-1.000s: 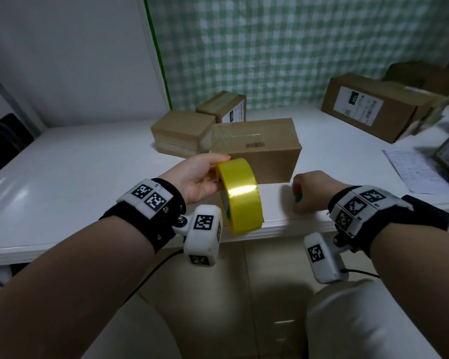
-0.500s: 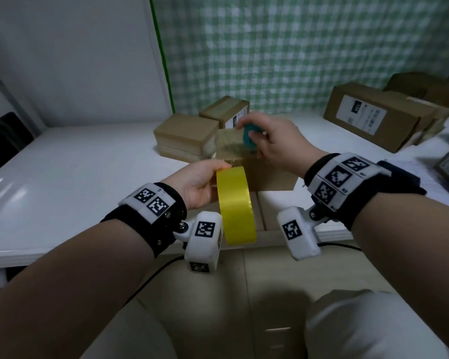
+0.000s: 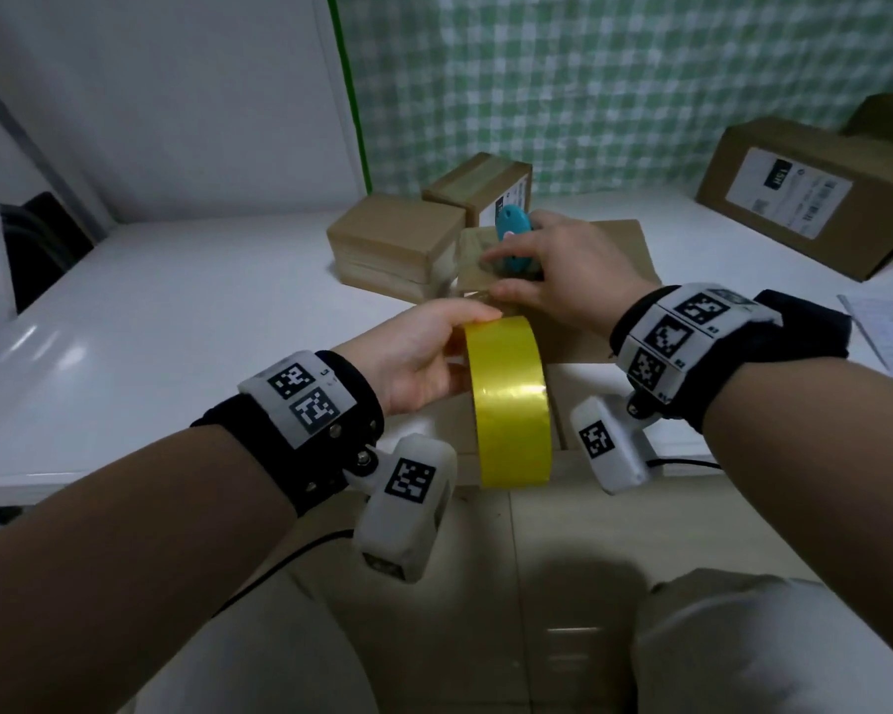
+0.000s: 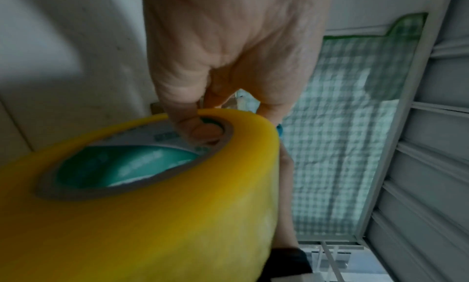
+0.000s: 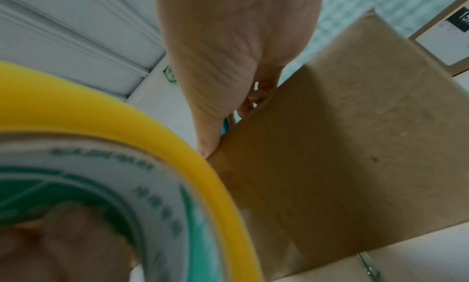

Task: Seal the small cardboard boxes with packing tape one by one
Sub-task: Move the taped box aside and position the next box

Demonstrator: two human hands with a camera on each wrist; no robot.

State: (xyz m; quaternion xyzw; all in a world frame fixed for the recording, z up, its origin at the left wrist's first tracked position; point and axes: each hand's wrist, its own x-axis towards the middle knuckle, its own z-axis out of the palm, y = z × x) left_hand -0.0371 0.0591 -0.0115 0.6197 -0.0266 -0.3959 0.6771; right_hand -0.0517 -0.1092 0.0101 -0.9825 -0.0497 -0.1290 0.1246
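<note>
A yellow roll of packing tape (image 3: 509, 399) stands on edge at the table's front, held by my left hand (image 3: 424, 353). In the left wrist view the thumb hooks into the core of the roll (image 4: 152, 206). A clear strip runs from the roll up over the top of the nearest cardboard box (image 3: 622, 260). My right hand (image 3: 552, 270) rests on that box top and grips a small teal cutter (image 3: 514, 231) over the taped end. The right wrist view shows the box (image 5: 342, 146), the roll (image 5: 127, 121) and a sliver of the cutter (image 5: 225, 125).
Two more small boxes (image 3: 398, 244) (image 3: 480, 188) sit just behind and left of the near box. A large labelled carton (image 3: 815, 198) lies at the back right, with a printed sheet (image 3: 887, 322) in front of it. The white table (image 3: 176, 322) spreads to the left.
My right hand rose from the table's front edge to the top of the near box, bringing the teal cutter. My left hand turned the roll edge-on and kept it near the front edge.
</note>
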